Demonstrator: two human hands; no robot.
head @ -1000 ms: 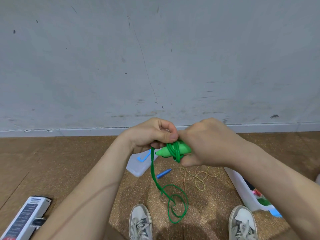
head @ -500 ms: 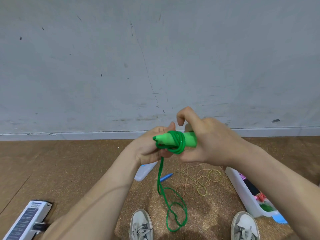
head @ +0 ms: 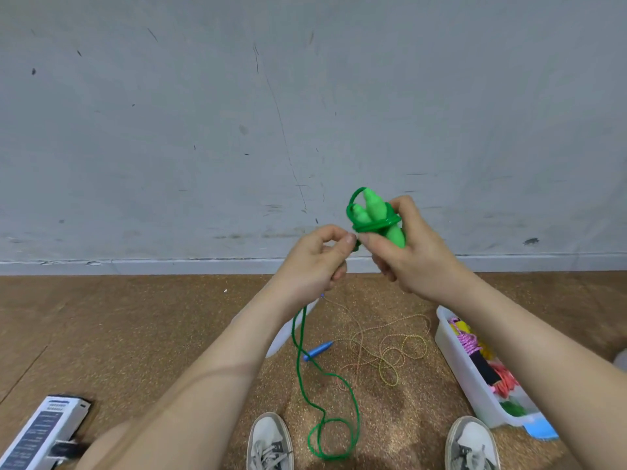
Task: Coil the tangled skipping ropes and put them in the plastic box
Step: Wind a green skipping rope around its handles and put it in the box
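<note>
Grey, scuffed wall (head: pixel 203 130) fills the upper half of the view, meeting a brown speckled floor (head: pixel 135 334) at a pale skirting strip. A person stands looking down at raised bare arms. The right hand (head: pixel 410 256) grips a pair of green handles (head: pixel 375 212) held side by side with their tapered tips pointing up, fingers curled round the lower ends. Several turns of the green rope (head: pixel 295 339) are wound tightly across the two handles, and a short loop arches over their tips. The left hand (head: pixel 315 262) sits just beside the right, thumb and forefinger pinched together on the rope where it leaves the bundle. From under that hand the rope hangs down to the floor and ends in a loose loop between two grey shoes (head: pixel 269 442). On the floor beyond lies a blue handle (head: pixel 318 351) with a thin yellowish cord (head: pixel 390 351) sprawled in tangled loops. To the right stands a white plastic box (head: pixel 454 361) holding pink, yellow, orange and green bundles. Part of another white plastic piece (head: pixel 276 344) shows behind the left forearm. A white device (head: pixel 44 429) with dark print lies at the lower left.
</note>
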